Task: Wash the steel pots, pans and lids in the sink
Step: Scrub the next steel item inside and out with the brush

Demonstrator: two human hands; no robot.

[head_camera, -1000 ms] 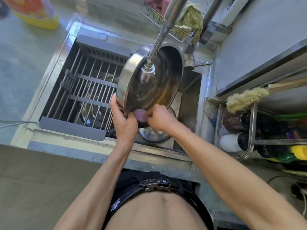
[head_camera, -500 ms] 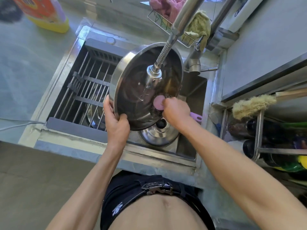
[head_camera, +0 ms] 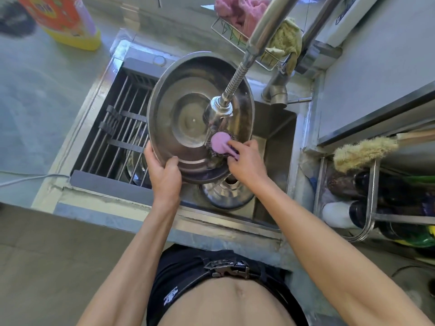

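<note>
Landmark: sink (head_camera: 277,142), steel, set in the counter.
Left hand (head_camera: 164,175): over the sink's near edge, fingers curled round the near rim of the pan (head_camera: 188,118), thumb inside.
Right hand (head_camera: 244,161): beside the left, fingers clenched on the pink handle of a scrubber (head_camera: 220,143).
Scrubber: wire pad pressed to the pan's inner wall, right side.
Pan: held tilted over the sink, hollow facing up, under the spray head (head_camera: 220,109).
In the sink: steel lid (head_camera: 227,195) below the pan, knob up.
Rack (head_camera: 122,128): over the sink's left half, steel ware dimly seen beneath.
Basket (head_camera: 237,36): behind the sink, holding pink and green cloths.
Bottle (head_camera: 61,17): far left of the sink.
</note>
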